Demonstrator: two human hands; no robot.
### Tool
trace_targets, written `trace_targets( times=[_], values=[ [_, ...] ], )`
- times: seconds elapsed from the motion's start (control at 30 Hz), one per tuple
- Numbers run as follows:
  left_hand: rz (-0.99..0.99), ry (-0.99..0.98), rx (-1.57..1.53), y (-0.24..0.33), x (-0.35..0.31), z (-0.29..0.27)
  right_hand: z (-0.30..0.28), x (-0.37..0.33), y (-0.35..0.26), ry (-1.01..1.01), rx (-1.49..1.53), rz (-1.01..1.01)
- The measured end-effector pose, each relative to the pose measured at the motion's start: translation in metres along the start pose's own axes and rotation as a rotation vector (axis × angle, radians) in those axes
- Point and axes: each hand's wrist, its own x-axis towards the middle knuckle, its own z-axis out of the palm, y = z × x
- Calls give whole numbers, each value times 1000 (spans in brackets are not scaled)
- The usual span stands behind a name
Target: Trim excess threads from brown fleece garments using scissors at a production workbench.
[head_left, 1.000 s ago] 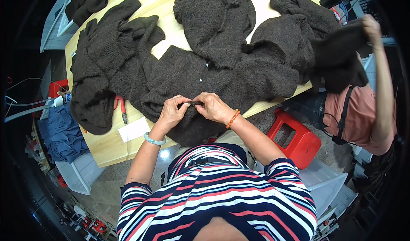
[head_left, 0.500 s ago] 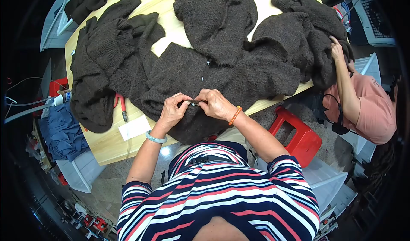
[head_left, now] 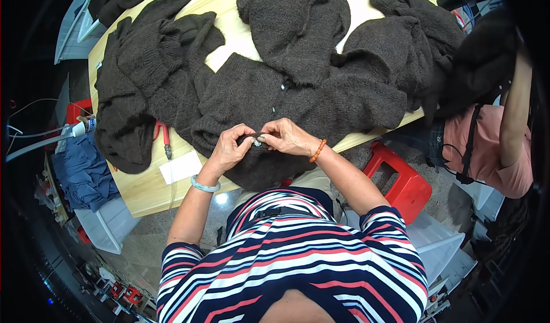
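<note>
A dark brown knit cardigan [head_left: 240, 94] lies across the near edge of the table, its lower part hanging toward my lap. My left hand [head_left: 233, 146] pinches its edge between thumb and fingers. Right beside it, my right hand [head_left: 286, 138] pinches the same edge, the fingertips nearly meeting. A small shiny button [head_left: 257, 143] shows at the fingertips. Further up the front, two more shiny buttons [head_left: 282, 87] sit on the knit.
More brown knit garments [head_left: 140, 82] are heaped around the wooden table [head_left: 134, 200]. Red-handled pliers [head_left: 165, 140] and a white paper [head_left: 180, 167] lie at left. A red stool [head_left: 401, 180] stands at right, near a co-worker in pink [head_left: 492, 151]. Blue cloth [head_left: 86, 174] fills a bin at left.
The co-worker at right has lifted a brown garment off the table edge toward the far right. My hands have barely shifted, still pinching the cardigan edge; the button shows slightly more.
</note>
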Motion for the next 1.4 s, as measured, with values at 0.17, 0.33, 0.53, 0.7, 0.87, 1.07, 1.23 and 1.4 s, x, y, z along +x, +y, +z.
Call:
trace_targets(
  times=[0.17, 0.33, 0.53, 0.7, 0.87, 1.07, 1.23, 1.4],
  values=[
    [-59, -1, -74, -2, 0, -1, 8, 2, 5, 50, 258, 64],
    [-241, -5, -416, -7, -6, 2, 16, -1, 2, 128, 284, 113],
    [-134, 77, -192, 6, -4, 8, 16, -8, -18, 266, -195, -101],
    [-18, 219, -25, 8, 1, 13, 23, -6, -12, 421, -435, -386],
    [-100, 124, -139, 6, 1, 5, 28, -6, -15, 501, -435, -442],
    [-257, -27, -537, -12, -1, -3, 35, 2, -10, 384, 362, 110],
    [-310, -23, -785, -22, -6, -2, 17, 7, -15, 173, 338, 211],
    [-380, -15, -1052, -27, -7, 0, 22, 9, -11, 253, 125, 30]
  ],
)
